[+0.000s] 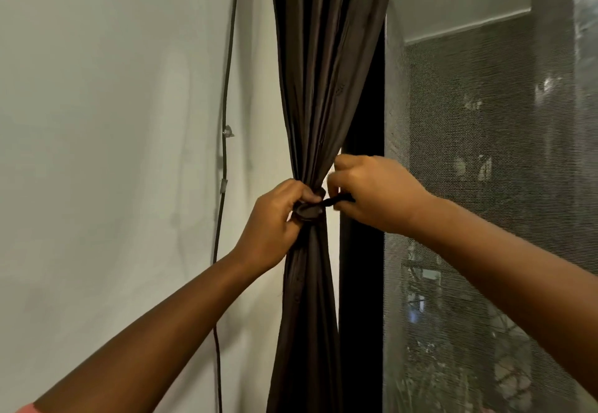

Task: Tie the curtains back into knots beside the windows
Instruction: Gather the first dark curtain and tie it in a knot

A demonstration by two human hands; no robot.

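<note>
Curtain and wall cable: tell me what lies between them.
In the head view, only bare pale wall separates the gathered curtain from the cable; lower down, the left hand crosses that gap.

A dark cable (223,141) runs down the pale wall (106,121), clipped in places; mesh screen (485,186) stands right.

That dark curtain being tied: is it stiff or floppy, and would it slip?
Probably floppy: the curtain cinches into narrow folds where the left hand grips it. Its sheen suggests it may be slippery, so the strip pinched by the right hand might loosen.
</note>
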